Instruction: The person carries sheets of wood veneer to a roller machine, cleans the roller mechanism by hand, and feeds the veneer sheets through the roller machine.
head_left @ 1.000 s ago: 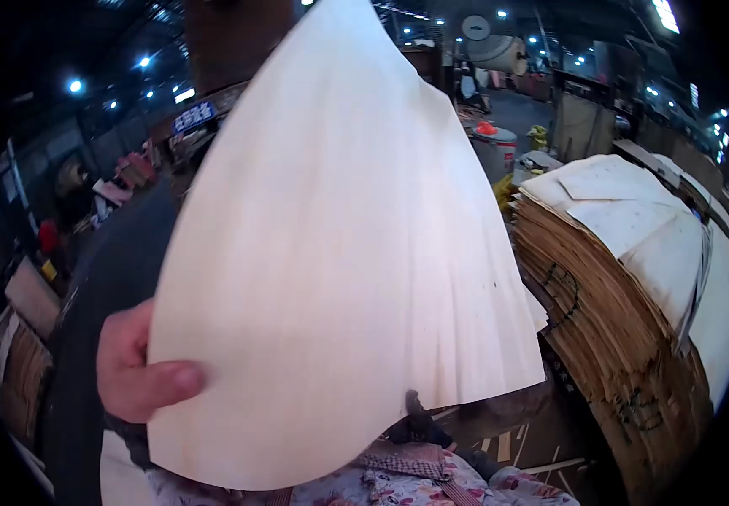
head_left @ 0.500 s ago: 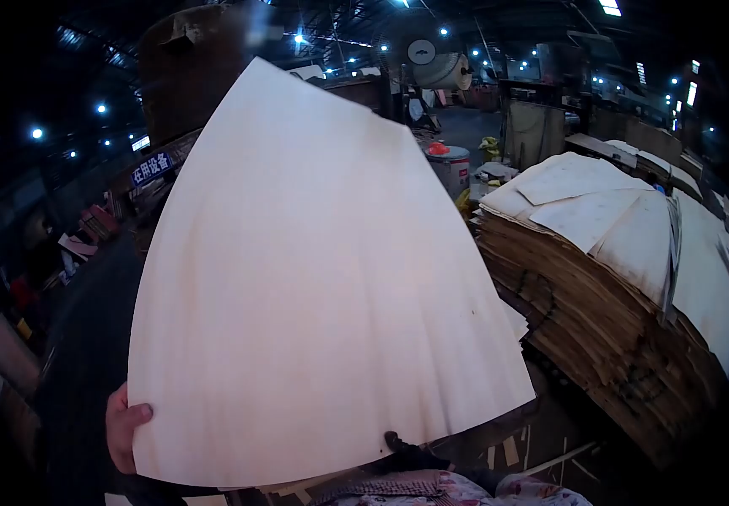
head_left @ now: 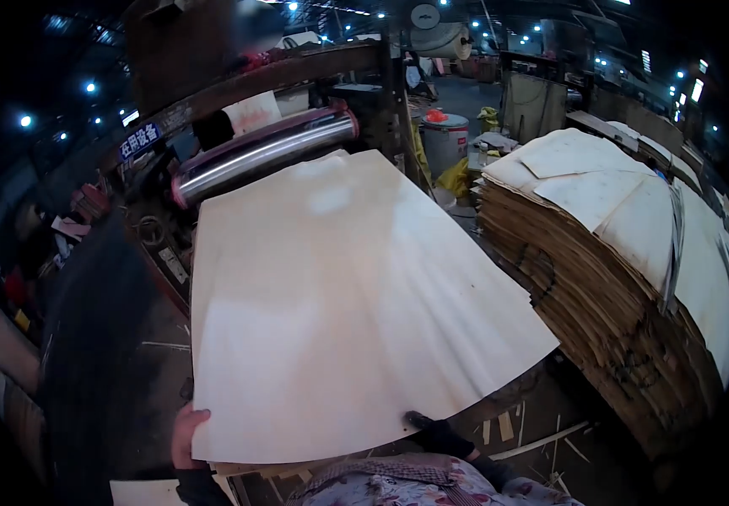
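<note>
Pale, broad wood-veneer sheet (head_left: 356,312), far edge near the shiny metal roller (head_left: 276,150).
Your left hand (head_left: 186,435) pinches its near-left corner, thumb uppermost; your dark-covered right hand (head_left: 432,429) meets the near edge, fingers hidden, grip impossible to tell.

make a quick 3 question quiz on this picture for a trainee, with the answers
1. True or false: the left hand holds the pale sheet by its far edge.
2. Which shiny machine part lies just beyond the sheet's far edge?
3. Fill in: in this view, the tall stack of sheets stands to the ____ of the pale sheet.

Key: 1. False, it holds the near left corner. 2. A metal roller. 3. Right.
</note>
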Tool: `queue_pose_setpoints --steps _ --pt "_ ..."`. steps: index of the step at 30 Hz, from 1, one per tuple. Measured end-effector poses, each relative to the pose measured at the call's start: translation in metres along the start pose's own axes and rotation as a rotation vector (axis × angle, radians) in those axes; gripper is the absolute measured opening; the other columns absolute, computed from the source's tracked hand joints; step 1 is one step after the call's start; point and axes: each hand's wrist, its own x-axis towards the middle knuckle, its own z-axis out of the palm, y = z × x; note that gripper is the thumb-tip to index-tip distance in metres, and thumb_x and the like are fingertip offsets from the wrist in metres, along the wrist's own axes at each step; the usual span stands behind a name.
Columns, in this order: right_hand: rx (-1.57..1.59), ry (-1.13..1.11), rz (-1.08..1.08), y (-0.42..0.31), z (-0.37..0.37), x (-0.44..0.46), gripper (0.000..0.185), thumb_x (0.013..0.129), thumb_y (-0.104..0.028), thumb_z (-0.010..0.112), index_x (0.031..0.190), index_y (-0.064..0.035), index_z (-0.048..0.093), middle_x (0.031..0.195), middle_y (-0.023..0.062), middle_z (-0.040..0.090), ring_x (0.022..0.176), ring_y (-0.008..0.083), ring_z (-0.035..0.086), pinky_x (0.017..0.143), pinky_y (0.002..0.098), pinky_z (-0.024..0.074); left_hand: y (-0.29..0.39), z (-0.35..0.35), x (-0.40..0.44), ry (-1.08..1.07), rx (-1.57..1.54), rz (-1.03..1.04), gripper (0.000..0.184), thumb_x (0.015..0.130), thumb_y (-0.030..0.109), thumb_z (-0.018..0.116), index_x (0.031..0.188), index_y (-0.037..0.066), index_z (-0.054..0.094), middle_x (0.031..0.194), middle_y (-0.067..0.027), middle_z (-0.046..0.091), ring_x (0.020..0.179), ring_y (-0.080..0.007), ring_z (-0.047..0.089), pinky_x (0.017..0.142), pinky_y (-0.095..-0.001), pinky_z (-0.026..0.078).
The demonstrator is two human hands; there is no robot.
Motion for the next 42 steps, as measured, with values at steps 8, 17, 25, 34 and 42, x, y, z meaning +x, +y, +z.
queue_pose_setpoints --steps 8,17,25,34,42 --pt "-0.272 0.008 -0.086 0.005 -0.007 0.010 0.040 0.093 -0.021 0.057 0.128 -0.0015 0.053 0.126 0.0155 0.058 0.111 0.0262 0.059 0.095 0.0401 0.0480 -0.050 -0.034 -0.010 0.150 -0.028 -0.006 0.048 0.079 0.011 0.060 0.124 -0.004 0.054 0.108 -0.0147 0.065 0.096 -0.0252 0.065 0.087 -0.0371 0.051" --pt "0.102 0.015 0.100 0.010 -0.005 0.049 0.045 0.092 -0.014 0.057 0.135 -0.0055 0.050 0.137 0.0139 0.053 0.125 0.0245 0.051 0.103 0.0366 0.0417 -0.039 -0.045 -0.002 0.182 -0.173 0.087 0.041 0.084 0.015 0.057 0.121 -0.004 0.056 0.106 -0.0126 0.066 0.094 -0.0225 0.065 0.084 -0.0344 0.051" --pt "0.027 0.256 -0.175 0.030 0.001 0.167 0.053 0.076 -0.003 0.073 0.127 -0.0022 0.056 0.114 0.0165 0.065 0.097 0.0234 0.065 0.083 0.0334 0.0539 -0.087 -0.104 0.053 0.627 0.465 0.308 0.037 0.094 0.021 0.053 0.120 -0.005 0.056 0.103 -0.0155 0.067 0.094 -0.0257 0.064 0.084 -0.0351 0.049" --pt "0.590 0.240 0.266 0.088 0.039 0.176 0.026 0.090 -0.021 0.064 0.109 -0.0030 0.063 0.100 0.0055 0.065 0.085 0.0176 0.063 0.079 0.0332 0.0550 -0.151 -0.103 0.029 0.739 1.137 0.110 0.061 0.084 0.015 0.061 0.139 -0.002 0.040 0.136 -0.0247 0.047 0.124 -0.0389 0.046 0.104 -0.0419 0.039" --pt "0.117 0.348 -0.039 0.073 0.042 0.166 0.056 0.077 0.009 0.069 0.129 -0.0028 0.055 0.122 0.0084 0.062 0.108 0.0168 0.058 0.093 0.0320 0.0485 -0.123 -0.093 0.018 0.709 1.089 0.189 0.059 0.082 0.012 0.061 0.137 0.000 0.045 0.125 -0.0255 0.056 0.115 -0.0381 0.055 0.098 -0.0413 0.044"
